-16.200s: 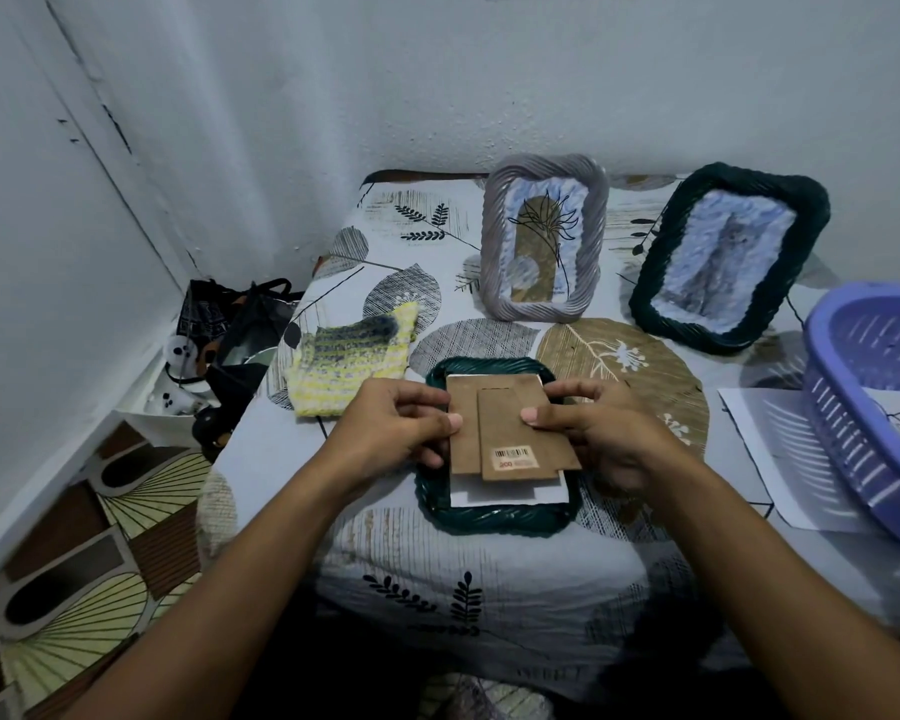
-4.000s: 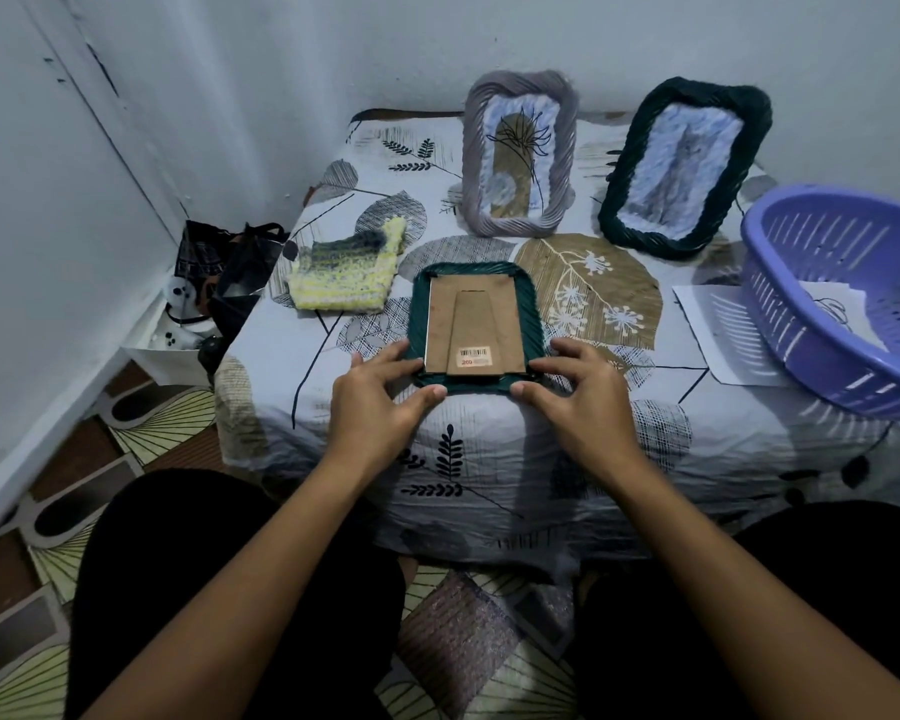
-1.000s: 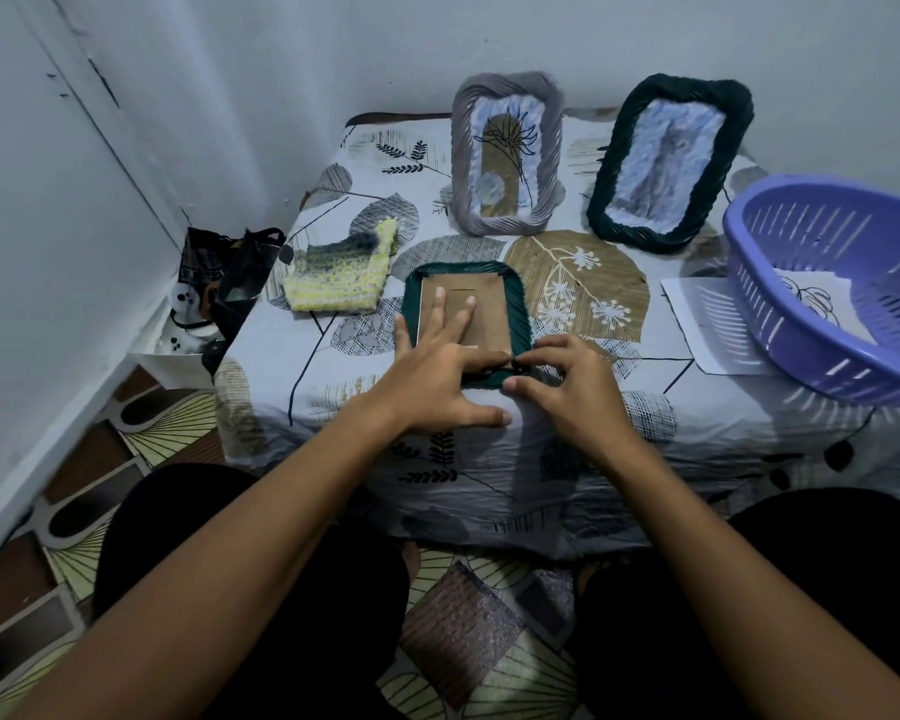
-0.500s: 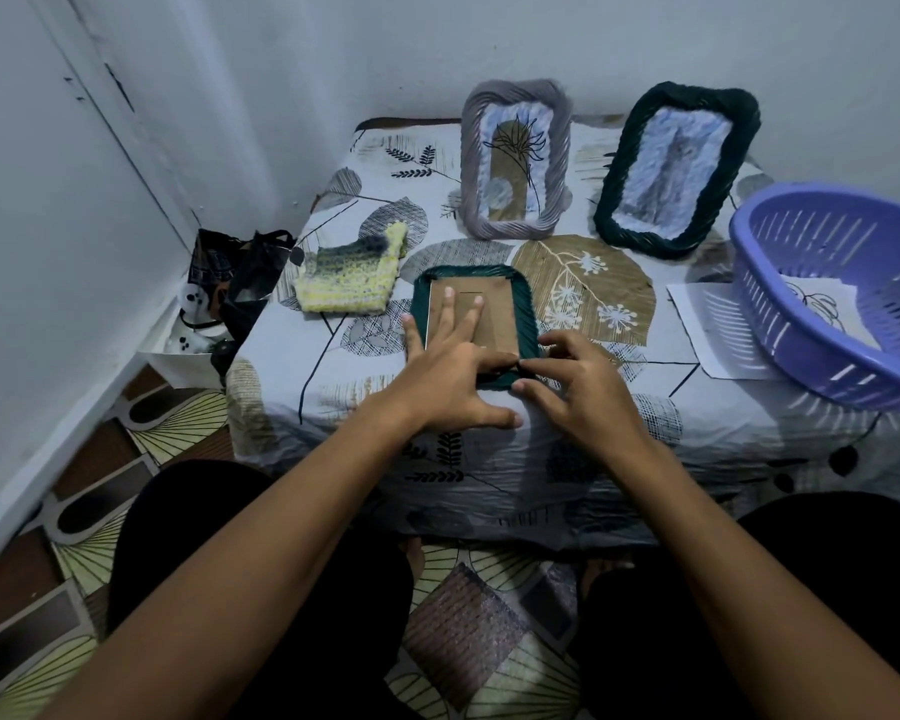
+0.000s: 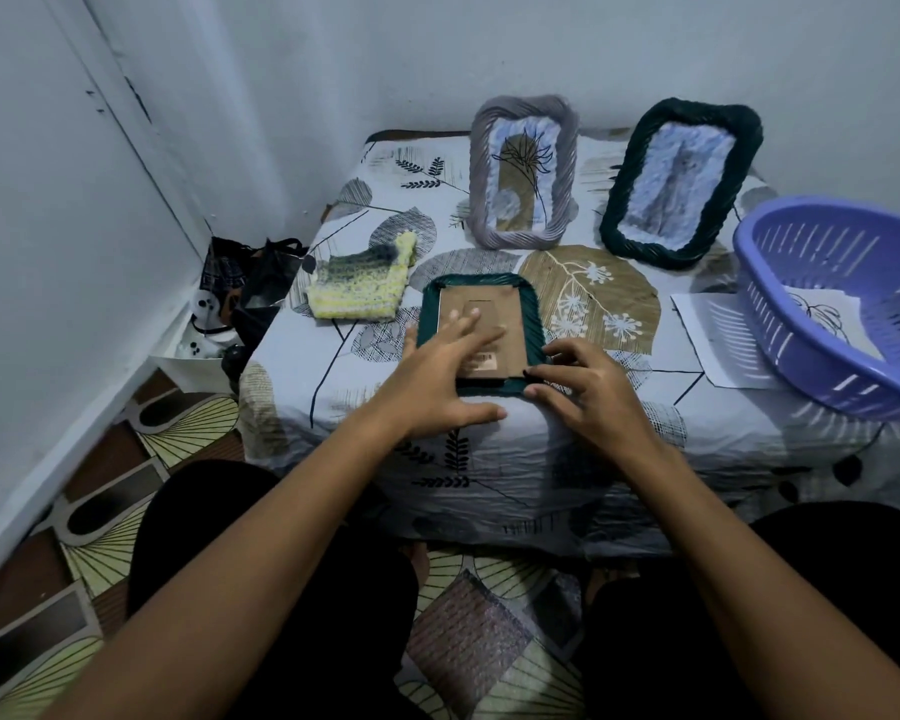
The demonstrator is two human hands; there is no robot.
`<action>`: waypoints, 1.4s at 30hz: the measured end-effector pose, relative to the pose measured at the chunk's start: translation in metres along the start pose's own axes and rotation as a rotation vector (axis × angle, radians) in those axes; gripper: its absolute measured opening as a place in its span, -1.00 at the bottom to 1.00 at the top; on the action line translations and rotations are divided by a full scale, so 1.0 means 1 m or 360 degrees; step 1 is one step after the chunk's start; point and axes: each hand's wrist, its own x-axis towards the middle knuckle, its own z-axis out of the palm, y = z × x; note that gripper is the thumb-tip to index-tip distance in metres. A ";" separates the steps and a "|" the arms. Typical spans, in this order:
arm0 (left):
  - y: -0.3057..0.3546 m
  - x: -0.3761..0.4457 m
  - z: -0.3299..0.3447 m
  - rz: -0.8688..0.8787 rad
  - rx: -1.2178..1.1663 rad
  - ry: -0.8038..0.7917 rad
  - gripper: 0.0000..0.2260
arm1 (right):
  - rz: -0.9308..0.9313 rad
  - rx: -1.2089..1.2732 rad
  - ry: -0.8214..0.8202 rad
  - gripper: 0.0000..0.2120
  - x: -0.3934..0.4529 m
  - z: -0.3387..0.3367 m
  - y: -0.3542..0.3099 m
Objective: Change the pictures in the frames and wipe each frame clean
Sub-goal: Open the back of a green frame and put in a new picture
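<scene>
Left hand (image 5: 440,374) is now flattened on the cardboard backing (image 5: 481,324), refitted; right hand (image 5: 588,389) is pinching a clip at the green frame (image 5: 533,317)

A green frame (image 5: 533,317) lies face down near the table (image 5: 541,449) edge, its brown backing board (image 5: 510,314) up. The left hand (image 5: 437,374) presses flat on the board — fingers spread — while the right hand (image 5: 591,389) works at the frame's near right corner. Farther off stand a grey frame (image 5: 565,200) and a dark frame (image 5: 624,200); a purple basket (image 5: 822,366) sits at right.
</scene>
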 end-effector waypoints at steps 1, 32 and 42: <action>-0.007 -0.007 0.000 -0.0017 -0.0101 0.0158 -0.24 | 0.0013 0.0010 -0.0013 -0.73 0.000 0.000 0.000; -0.030 -0.029 0.024 -0.0398 -0.0500 0.0773 -0.59 | 0.0205 -0.0095 -0.0110 -0.55 0.002 0.002 -0.013; -0.029 -0.028 0.020 -0.0457 -0.0498 0.0671 -0.59 | 0.0236 -0.0085 -0.0130 -0.55 0.002 0.000 -0.016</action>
